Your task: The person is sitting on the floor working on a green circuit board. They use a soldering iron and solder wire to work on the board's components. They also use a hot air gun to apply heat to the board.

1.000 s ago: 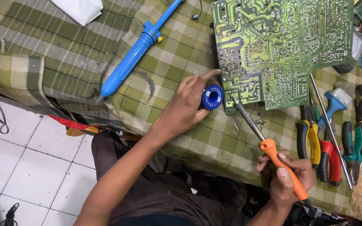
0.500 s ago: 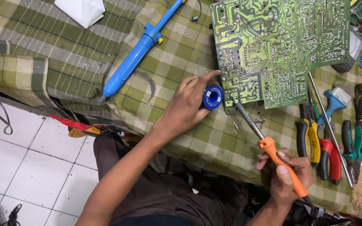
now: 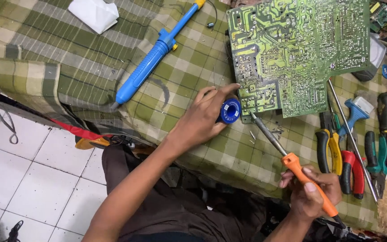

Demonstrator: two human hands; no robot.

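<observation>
Hands at the circuit board: left hand (image 3: 204, 118) curled around a blue solder spool (image 3: 229, 110), right hand (image 3: 312, 190) closed on an orange-handled soldering iron (image 3: 292, 163).

The spool sits against the lower-left corner of the one green circuit board (image 3: 296, 54), and the iron's tip reaches that same corner. The left fingers lie close to the tip and risk a burn; a slip could bridge neighbouring joints or scorch the checked cloth on the surface (image 3: 68, 49). One blue desoldering pump (image 3: 151, 65) lies left of the board, one white cloth (image 3: 95, 14) further left, several pliers (image 3: 350, 157) right of it.
</observation>
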